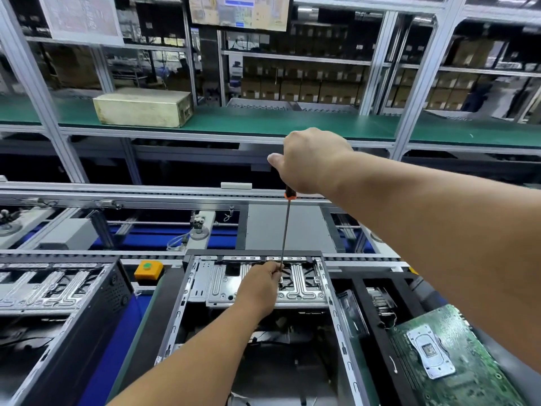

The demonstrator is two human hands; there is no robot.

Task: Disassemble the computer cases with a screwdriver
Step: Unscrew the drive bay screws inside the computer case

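Observation:
An open computer case [187,291] lies in front of me, its silver drive bracket [304,291] at the far end. My right hand [313,159] grips the handle of a long screwdriver [285,230] from above; only the handle's orange and black collar shows below the fist. The thin shaft runs almost straight down to the bracket. My left hand [259,284] rests on the bracket and its fingertips pinch the shaft near the tip. The tip and any screw are hidden by those fingers.
A second open case [58,288] stands to the left. A green circuit board [456,356] lies at the right. A yellow box with a green button [148,270] sits between the cases. Conveyor rails run behind, and a beige box [143,106] rests on the green shelf.

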